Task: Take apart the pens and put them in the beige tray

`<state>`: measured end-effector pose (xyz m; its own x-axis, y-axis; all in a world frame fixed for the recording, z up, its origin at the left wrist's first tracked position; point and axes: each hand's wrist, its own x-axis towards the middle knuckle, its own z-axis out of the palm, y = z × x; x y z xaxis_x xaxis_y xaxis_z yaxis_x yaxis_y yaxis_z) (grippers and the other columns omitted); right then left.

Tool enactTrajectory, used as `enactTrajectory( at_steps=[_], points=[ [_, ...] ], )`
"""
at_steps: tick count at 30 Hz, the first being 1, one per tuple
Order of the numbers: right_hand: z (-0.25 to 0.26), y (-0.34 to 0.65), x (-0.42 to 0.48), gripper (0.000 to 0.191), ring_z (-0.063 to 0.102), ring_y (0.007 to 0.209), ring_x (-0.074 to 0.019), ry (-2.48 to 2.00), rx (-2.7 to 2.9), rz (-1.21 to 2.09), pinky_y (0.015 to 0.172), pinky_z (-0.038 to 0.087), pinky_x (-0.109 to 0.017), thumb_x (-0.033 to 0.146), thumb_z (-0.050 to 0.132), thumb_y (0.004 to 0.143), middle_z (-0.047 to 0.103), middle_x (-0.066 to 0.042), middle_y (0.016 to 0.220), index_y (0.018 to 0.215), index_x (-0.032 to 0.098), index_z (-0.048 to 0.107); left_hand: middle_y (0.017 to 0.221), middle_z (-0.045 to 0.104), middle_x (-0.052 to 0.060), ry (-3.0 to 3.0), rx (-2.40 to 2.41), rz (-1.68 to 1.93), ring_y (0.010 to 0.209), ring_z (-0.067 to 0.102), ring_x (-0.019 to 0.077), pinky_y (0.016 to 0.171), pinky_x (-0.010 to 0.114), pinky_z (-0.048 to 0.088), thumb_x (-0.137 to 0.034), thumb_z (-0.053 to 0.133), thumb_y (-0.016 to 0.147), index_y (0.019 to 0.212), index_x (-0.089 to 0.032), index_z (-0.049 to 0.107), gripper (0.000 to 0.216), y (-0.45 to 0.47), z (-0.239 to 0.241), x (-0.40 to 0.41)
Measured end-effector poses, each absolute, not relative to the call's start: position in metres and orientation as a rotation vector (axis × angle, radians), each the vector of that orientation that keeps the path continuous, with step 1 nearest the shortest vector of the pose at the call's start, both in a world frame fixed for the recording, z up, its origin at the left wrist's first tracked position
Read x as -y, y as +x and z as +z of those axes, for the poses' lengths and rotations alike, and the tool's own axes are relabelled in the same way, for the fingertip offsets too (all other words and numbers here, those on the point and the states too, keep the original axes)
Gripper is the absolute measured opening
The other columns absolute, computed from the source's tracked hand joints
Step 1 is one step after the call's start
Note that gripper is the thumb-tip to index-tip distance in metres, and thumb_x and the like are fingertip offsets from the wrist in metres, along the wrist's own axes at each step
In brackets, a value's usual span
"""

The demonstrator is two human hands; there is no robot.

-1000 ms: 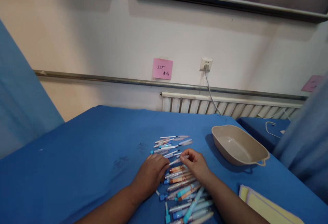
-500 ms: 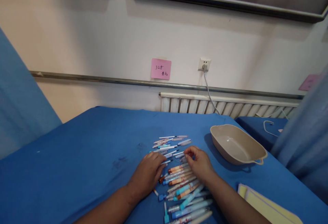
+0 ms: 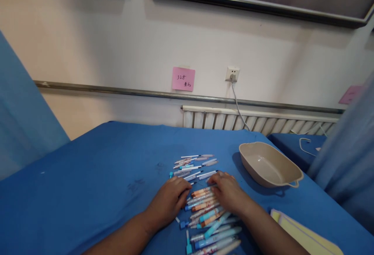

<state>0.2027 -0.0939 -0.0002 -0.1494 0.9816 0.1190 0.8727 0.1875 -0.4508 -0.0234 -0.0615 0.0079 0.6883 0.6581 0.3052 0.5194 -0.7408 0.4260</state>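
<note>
Several slim pens (image 3: 204, 208) lie in a stacked row between my hands, with orange, turquoise, blue and clear patterned barrels. Beyond them is a looser group of pens and thin white sticks with dark tips (image 3: 191, 169). My left hand (image 3: 169, 198) rests at the row's left side with curled fingers; a short white piece with a dark tip (image 3: 193, 183) shows at its fingertips. My right hand (image 3: 228, 190) bends over the right ends of the upper pens, its fingertips partly hidden. What it grips, if anything, cannot be made out.
A beige plastic basin (image 3: 270, 165) stands at the right on the blue cloth (image 3: 96, 177). Yellow sheets (image 3: 304, 233) lie at the lower right. Behind the table are a radiator (image 3: 216, 120), a metal rail and a plugged-in cable (image 3: 238, 105). Blue curtains hang at both sides.
My right hand has let go of a white stick, which now lies in the far group, and has moved slightly down toward the pen row. My left hand has shifted slightly nearer me.
</note>
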Motion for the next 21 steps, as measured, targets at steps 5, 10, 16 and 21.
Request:
enactTrajectory(
  at_steps=[5, 10, 16, 21],
  points=[
    [0.0074, 0.2046, 0.0963, 0.016, 0.055, 0.089, -0.0206, -1.810, 2.126, 0.365, 0.075, 0.031, -0.029, 0.019, 0.052, 0.077, 0.065, -0.004, 0.092, 0.091, 0.021, 0.061, 0.090, 0.061, 0.003, 2.561, -0.910, 0.619, 0.086, 0.052, 0.0173, 0.078, 0.029, 0.040, -0.018, 0.042, 0.089, 0.093, -0.021, 0.058, 0.017, -0.0232, 0.0089, 0.0607],
    [0.0096, 0.2075, 0.0948, 0.010, 0.055, 0.085, -0.0197, -1.824, 2.187, 0.400, 0.071, 0.031, -0.028, 0.028, 0.055, 0.078, 0.064, -0.004, 0.086, 0.083, 0.021, 0.061, 0.089, 0.061, 0.002, 2.541, -0.921, 0.623, 0.086, 0.053, 0.0170, 0.077, 0.028, 0.040, -0.018, 0.043, 0.089, 0.093, -0.022, 0.059, 0.017, -0.0223, 0.0096, 0.0617],
    [0.0084, 0.2093, 0.0939, 0.004, 0.054, 0.080, -0.0161, -1.736, 2.135, 0.491, 0.069, 0.032, -0.024, 0.022, 0.058, 0.074, 0.063, -0.002, 0.084, 0.078, 0.020, 0.060, 0.091, 0.062, 0.003, 2.542, -0.928, 0.662, 0.086, 0.054, 0.0174, 0.078, 0.029, 0.041, -0.020, 0.041, 0.090, 0.094, -0.022, 0.058, 0.018, -0.0222, 0.0111, 0.0629],
    [0.0049, 0.2087, 0.0918, 0.011, 0.055, 0.074, -0.0140, -1.627, 2.105, 0.591, 0.066, 0.033, -0.023, 0.015, 0.055, 0.073, 0.064, 0.001, 0.079, 0.082, 0.021, 0.058, 0.100, 0.061, 0.004, 2.531, -0.922, 0.683, 0.093, 0.053, 0.0188, 0.083, 0.031, 0.041, -0.024, 0.044, 0.089, 0.104, -0.023, 0.055, 0.018, -0.0214, 0.0109, 0.0649]
  ],
)
